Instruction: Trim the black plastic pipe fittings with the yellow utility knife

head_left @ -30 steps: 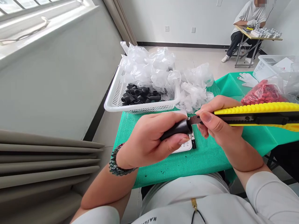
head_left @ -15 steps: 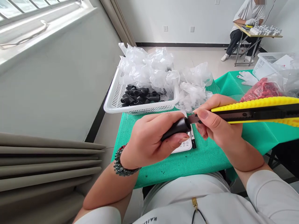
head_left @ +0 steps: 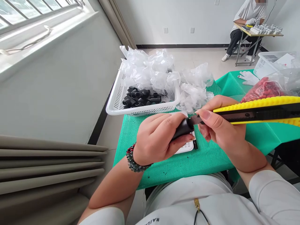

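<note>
My left hand (head_left: 158,137) is wrapped round a black tubular fitting (head_left: 184,128), its open end turned to the right. In my right hand (head_left: 220,122) is a yellow and black utility knife (head_left: 262,110), pinched near the front with thumb and fingers. The knife's blade (head_left: 195,119) meets the rim of the fitting's open end. Most of the fitting is hidden by my left fingers. Beneath both hands lies a white scale (head_left: 187,147), partly covered, with a black marker (head_left: 195,144) beside it.
A white basket (head_left: 140,111) at the back left holds several black fittings (head_left: 140,96) and clear plastic bags (head_left: 150,67). More bags (head_left: 194,87) lie beside it on the green cloth (head_left: 159,172). Red parts in a bag (head_left: 264,89) and a white glove (head_left: 248,77) are at right. A person (head_left: 248,18) sits farther off.
My left hand has shifted slightly right and turned with the fitting. The knife stays at the fitting's rim, with only a slight move of my right hand.
</note>
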{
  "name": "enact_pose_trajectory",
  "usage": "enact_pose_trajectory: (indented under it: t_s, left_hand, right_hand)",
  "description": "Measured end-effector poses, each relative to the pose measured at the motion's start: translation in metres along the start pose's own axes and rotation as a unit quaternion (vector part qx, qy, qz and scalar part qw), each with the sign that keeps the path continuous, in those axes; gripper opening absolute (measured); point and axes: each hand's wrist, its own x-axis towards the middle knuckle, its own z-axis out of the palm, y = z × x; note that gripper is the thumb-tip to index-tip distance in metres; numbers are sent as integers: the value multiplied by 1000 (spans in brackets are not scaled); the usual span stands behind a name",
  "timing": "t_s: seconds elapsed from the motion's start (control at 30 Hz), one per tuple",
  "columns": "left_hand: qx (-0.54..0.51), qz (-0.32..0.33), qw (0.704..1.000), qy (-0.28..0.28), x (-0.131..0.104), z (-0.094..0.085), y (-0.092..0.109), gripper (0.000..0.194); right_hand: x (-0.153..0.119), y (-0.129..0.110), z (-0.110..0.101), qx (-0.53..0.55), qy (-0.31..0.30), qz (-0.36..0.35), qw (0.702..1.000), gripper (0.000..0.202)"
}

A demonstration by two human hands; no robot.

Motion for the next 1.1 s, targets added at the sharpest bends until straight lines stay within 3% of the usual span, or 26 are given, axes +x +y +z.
enact_pose_trajectory:
  t_s: [0.87, 1.1]
  left_hand:
    - [163, 112, 976, 93, -7, 18, -16, 38]
    - [184, 162, 959, 143, -14, 27, -34, 36]
  right_hand:
    - [-3, 5, 5, -3, 33, 11, 999, 29]
    - [-2, 8, 7, 1, 37, 37, 999, 31]
